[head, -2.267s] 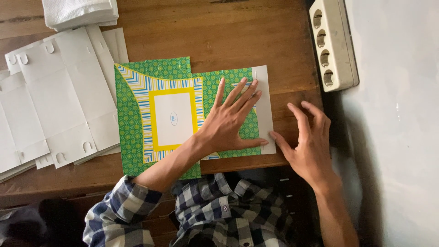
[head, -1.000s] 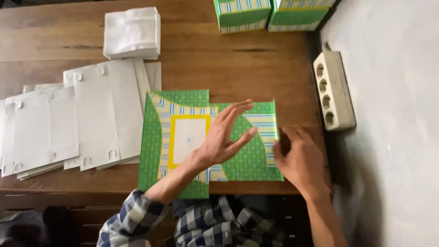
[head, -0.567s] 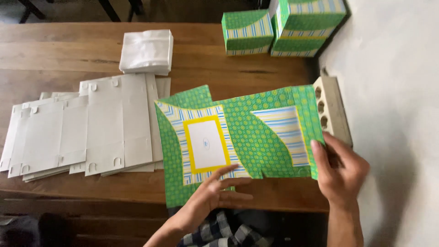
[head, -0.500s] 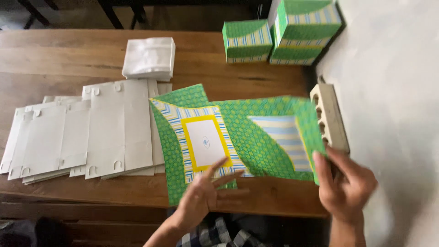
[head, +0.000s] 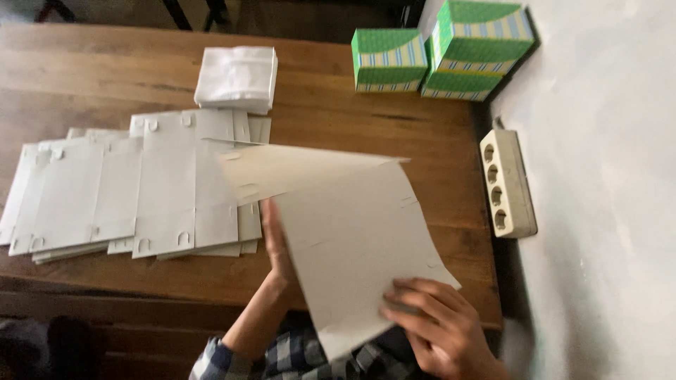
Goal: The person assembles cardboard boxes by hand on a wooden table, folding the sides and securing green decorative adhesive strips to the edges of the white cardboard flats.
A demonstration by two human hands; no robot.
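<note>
The cardboard sheet is pinched by the right hand at its near corner; the left hand grips from behind, above a wooden table by a wall.

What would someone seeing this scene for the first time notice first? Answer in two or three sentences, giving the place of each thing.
The large grey cardboard sheet lifted off the wooden table at centre catches the eye first, with the left hand at its left edge and the right hand gripping its lower right corner. Next come the bright green patterned boxes stacked at the far right against the wall. Flat grey blanks lie spread on the left.
</note>
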